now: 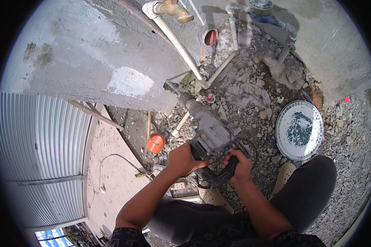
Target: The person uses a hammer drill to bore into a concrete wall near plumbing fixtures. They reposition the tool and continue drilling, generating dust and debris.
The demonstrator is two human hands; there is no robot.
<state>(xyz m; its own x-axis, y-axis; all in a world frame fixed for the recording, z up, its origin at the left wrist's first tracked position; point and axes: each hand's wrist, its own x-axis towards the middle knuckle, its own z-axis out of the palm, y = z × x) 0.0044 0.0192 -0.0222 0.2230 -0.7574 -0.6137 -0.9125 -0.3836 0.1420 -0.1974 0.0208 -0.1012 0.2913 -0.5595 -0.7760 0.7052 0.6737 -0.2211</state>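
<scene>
A grey and black power hammer (pixel 210 129) lies angled across the middle, its chisel (pixel 174 88) pointing up-left to the foot of the concrete wall (pixel 78 61). My left hand (pixel 183 160) is closed on the tool's black part at its left rear. My right hand (pixel 239 166) grips the black rear handle. Broken concrete rubble (pixel 247 94) surrounds the tool. A white pipe (pixel 181 123) lies under and beside it, and an orange pipe fitting (pixel 156 143) sits left of it.
A white round lid (pixel 299 129) rests at the right beside my shoe (pixel 282 179). A brass tap (pixel 177 11) and white pipes (pixel 173 41) are at the wall above. Corrugated metal (pixel 41 140), a wooden plank (pixel 95 115) and a cable (pixel 119 155) are at the left.
</scene>
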